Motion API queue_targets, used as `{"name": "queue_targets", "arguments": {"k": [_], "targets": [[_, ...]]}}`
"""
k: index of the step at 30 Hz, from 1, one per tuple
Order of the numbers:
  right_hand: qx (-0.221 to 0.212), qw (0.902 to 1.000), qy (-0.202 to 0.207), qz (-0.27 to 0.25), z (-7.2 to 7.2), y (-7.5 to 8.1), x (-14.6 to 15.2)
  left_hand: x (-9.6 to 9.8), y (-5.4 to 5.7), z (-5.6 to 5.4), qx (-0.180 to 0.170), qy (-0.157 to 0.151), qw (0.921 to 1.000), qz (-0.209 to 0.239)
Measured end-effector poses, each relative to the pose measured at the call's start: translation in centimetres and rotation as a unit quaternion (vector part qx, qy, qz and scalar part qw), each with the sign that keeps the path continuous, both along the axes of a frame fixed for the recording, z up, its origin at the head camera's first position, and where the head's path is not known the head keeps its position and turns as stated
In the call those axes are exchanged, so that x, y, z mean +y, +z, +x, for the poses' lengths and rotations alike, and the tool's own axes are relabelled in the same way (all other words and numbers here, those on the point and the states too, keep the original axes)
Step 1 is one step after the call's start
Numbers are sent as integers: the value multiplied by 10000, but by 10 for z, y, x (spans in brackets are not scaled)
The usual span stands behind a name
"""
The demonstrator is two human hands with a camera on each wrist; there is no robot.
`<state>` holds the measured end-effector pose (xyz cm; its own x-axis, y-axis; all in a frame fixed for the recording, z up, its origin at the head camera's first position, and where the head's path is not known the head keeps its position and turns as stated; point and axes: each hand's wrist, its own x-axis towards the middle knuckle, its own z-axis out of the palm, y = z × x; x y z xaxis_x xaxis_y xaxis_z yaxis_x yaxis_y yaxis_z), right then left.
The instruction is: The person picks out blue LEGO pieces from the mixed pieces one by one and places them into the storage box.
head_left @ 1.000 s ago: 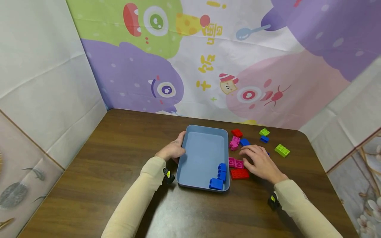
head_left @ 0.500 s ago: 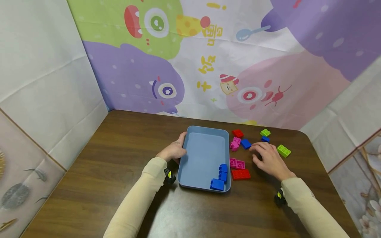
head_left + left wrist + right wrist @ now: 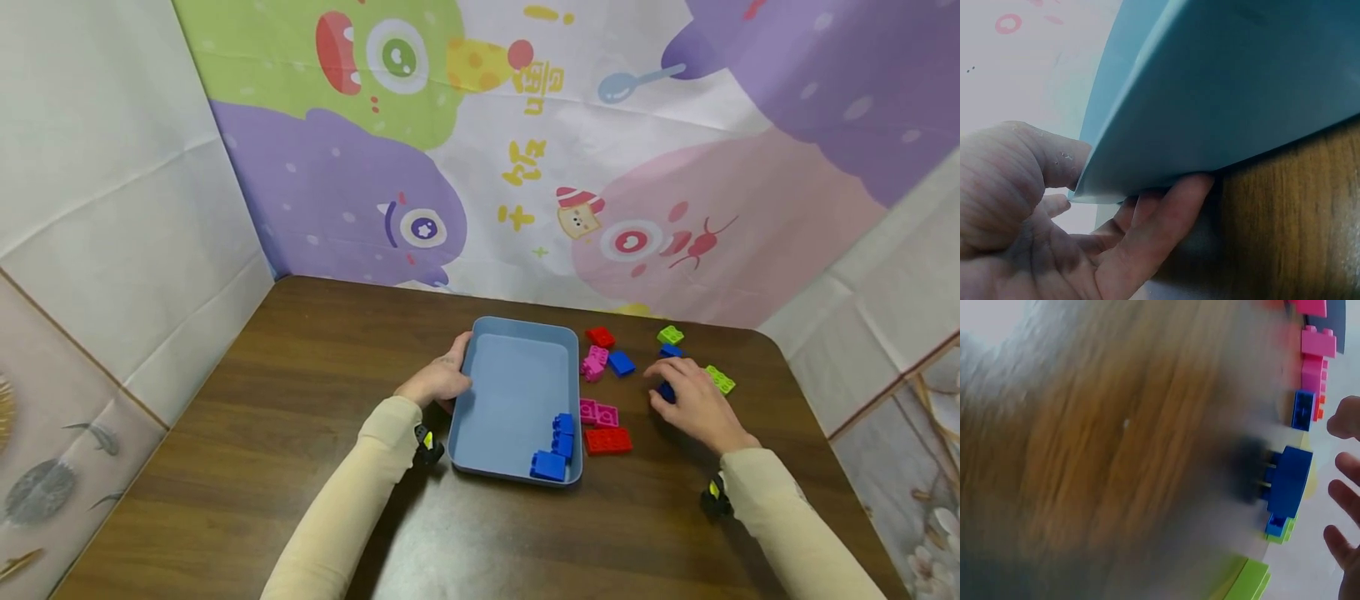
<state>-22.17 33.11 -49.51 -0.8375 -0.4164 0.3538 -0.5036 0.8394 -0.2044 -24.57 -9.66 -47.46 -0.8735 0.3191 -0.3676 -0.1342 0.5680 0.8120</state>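
Note:
My left hand [image 3: 437, 379] grips the left side of a blue-grey tray [image 3: 495, 333]. In the left wrist view the thumb lies over the rim of the tray [image 3: 1147, 125] and the fingers reach under its bottom. Several blue bricks [image 3: 548, 466] sit inside, in the near right corner. On the right, my right hand [image 3: 697, 404] hovers with fingers spread above a blue toy building brick [image 3: 667, 392], which it partly covers. The right wrist view shows a gap between the fingertips and that blue brick [image 3: 1289, 481], whose studs face the table.
Right of the tray lie pink bricks [image 3: 598, 413], a red brick [image 3: 608, 441] and a blue brick [image 3: 621, 363]. Farther back are another red brick [image 3: 600, 337], a small blue brick [image 3: 671, 351] and two lime green bricks [image 3: 671, 335]. A printed cloth [image 3: 525, 250] hangs behind the table.
My right hand has moved right, away from the tray and pink bricks, to over the blue brick at the right. The left hand keeps its grip on the tray.

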Motion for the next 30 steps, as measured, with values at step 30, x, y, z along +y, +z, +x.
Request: {"name": "queue_targets", "arguments": {"k": [30], "targets": [[-1491, 9856, -789, 144, 4, 0, 4, 0, 3, 2, 10, -21, 10000, 94]]}}
